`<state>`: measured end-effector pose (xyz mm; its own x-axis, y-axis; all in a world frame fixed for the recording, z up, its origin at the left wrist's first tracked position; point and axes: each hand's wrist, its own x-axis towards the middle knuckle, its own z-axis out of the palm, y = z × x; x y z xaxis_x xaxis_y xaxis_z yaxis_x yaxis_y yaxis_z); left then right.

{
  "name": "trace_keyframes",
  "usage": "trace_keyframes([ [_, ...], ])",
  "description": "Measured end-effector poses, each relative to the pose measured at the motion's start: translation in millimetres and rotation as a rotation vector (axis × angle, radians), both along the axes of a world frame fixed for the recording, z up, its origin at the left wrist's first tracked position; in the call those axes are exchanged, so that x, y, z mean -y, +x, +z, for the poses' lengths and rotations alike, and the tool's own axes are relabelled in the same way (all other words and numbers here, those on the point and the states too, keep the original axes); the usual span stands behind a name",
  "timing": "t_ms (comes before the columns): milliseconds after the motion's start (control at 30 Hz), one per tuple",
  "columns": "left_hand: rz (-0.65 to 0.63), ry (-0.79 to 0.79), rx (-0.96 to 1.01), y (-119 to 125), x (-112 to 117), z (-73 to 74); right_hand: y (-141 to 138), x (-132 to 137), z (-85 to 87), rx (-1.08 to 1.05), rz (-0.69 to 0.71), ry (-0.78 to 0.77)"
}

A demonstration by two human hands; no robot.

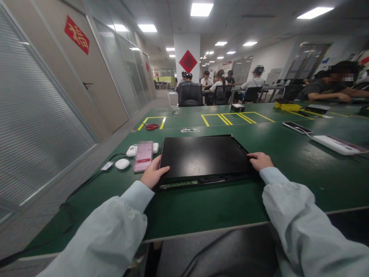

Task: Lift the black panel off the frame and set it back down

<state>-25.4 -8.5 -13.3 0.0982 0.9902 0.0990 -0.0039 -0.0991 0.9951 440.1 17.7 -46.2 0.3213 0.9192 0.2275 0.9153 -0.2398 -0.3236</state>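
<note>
A flat black screen panel (201, 156) lies on the green table (219, 204) in front of me, with a thin circuit strip showing along its near edge. My left hand (152, 174) grips the panel's near left corner, thumb on top. My right hand (260, 160) is curled on the panel's right edge, fingers closed over it. Both arms wear pale light-blue sleeves.
Left of the panel lie a phone with a pink screen (143, 155), a white mouse-like device (122, 164) and a cable. Red scissors (151, 126) sit farther back among yellow marked boxes. A phone (296, 127) and white device (337, 144) lie right. Several people sit beyond.
</note>
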Motion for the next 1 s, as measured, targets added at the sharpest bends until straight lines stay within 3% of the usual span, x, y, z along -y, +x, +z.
trace_keyframes([
  [167,0.03,0.028,-0.108,-3.1,-2.4,-4.5,-0.6,1.3,1.0,0.003,0.0,-0.01],
  [367,0.033,0.019,-0.205,-9.3,-12.2,-19.6,0.8,1.8,1.4,-0.007,-0.01,-0.014],
  [533,0.161,0.058,-0.462,-16.3,-20.3,-28.4,1.8,0.9,0.3,-0.013,-0.003,-0.01],
  [733,0.14,0.06,-0.581,-17.3,-18.2,-22.8,2.8,-0.3,-1.7,-0.016,0.005,0.021],
  [1000,0.15,-0.006,-0.572,-16.2,-16.8,-18.3,7.9,-4.4,-6.0,-0.097,0.003,0.028],
])
